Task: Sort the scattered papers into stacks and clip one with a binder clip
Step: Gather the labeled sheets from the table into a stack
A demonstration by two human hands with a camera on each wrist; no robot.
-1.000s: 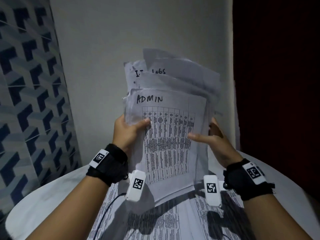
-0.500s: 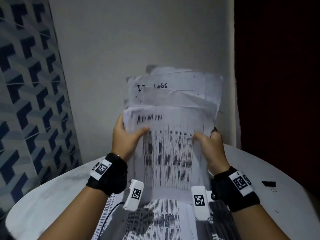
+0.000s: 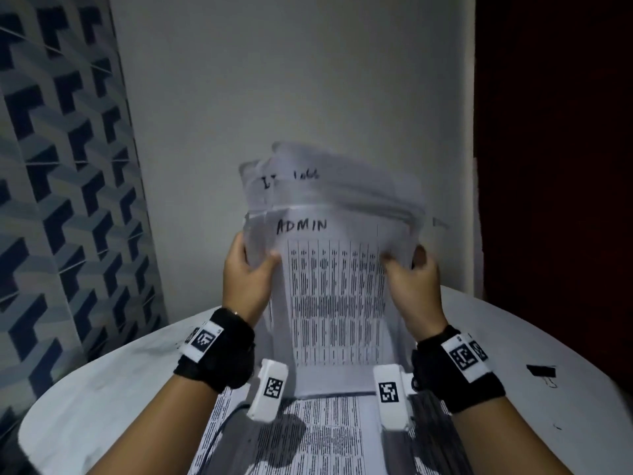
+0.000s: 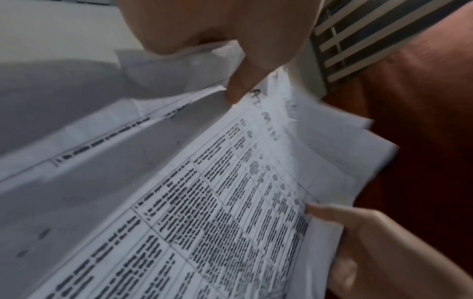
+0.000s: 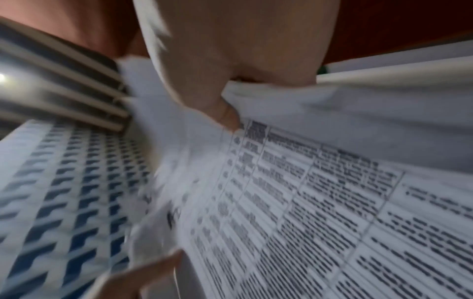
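- Compared with half a second back, the bundle of papers point(image 3: 337, 269) sits about the same height in front of the wall, but the top sheets have fanned up and blurred, and the "ADMIN" heading reads clearer now.
- The left hand point(image 3: 245, 279) hasn't let go of the left edge, thumb on the front sheet. The right hand point(image 3: 411, 286) is also still clamped on the right edge, thumb in front and the other fingers behind the pile.
- The binder clip point(image 3: 541, 371) shows a bit further in on the right side of the bench point(image 3: 102, 389) than before, lying flat and well apart from the papers.
- Hard to read: the sheet behind says something like "IT logs" but it's smeared. Both wrist views are motion-blurred, so the table text is just dark dashes.
- The bottom of the bundle rests on or just above more printed sheets point(image 3: 308, 440) lying flat on the bench; can't tell if it's touching.
- Looks-wise: white, crumpled, uneven edges, front page has a printed grid under the handwritten heading.
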